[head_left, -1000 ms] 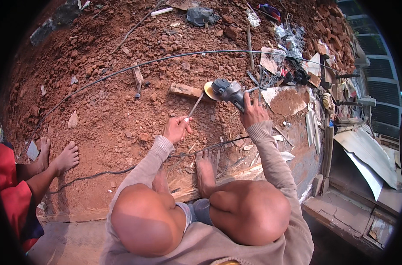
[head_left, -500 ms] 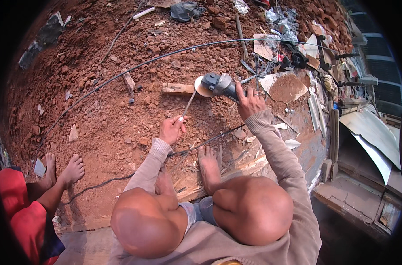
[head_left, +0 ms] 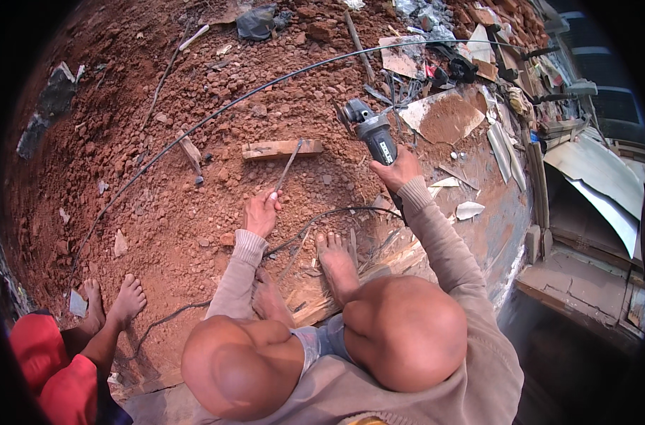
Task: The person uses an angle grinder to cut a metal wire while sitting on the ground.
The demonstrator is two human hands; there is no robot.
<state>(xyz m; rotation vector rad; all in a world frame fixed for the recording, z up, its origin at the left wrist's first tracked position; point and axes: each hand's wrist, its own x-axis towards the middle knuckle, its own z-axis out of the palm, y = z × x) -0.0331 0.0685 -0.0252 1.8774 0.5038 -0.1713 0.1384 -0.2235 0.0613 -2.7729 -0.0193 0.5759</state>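
**A:** Start at the left. Who is that at about eight o'clock?

**B:** A second person in red clothing (head_left: 42, 361), squatting barefoot on the red-brown gravelly earth (head_left: 159, 92). Not the one at work. A long thin black cable (head_left: 216, 117) arcs across the ground from nine o'clock up toward one o'clock.

**A:** And the worker's left hand?

**B:** The left hand (head_left: 261, 214) sits just left of centre, fingers pinched shut round the near end of a thin grey metal rod (head_left: 288, 167). The rod runs up toward twelve o'clock, its far end resting on a short pale wooden block (head_left: 281, 149) lying flat on the dirt. That grip looks the same as a second ago.

**A:** What has changed, then?

**B:** The grey and black handheld angle grinder (head_left: 371, 131). A second ago its disc sat right at the rod's tip by the block; now it is lifted off and swung away toward one o'clock, apart from rod and block. I'd judge the cut paused or finished, though I cannot tell whether the rod is severed.

**A:** The right hand?

**B:** The right hand (head_left: 397, 168) is closed round the grinder's rear body, fingers wrapped fully about it.

**A:** Further right?

**B:** Pale bent metal sheets (head_left: 592, 177) and scrap, around two to three o'clock.
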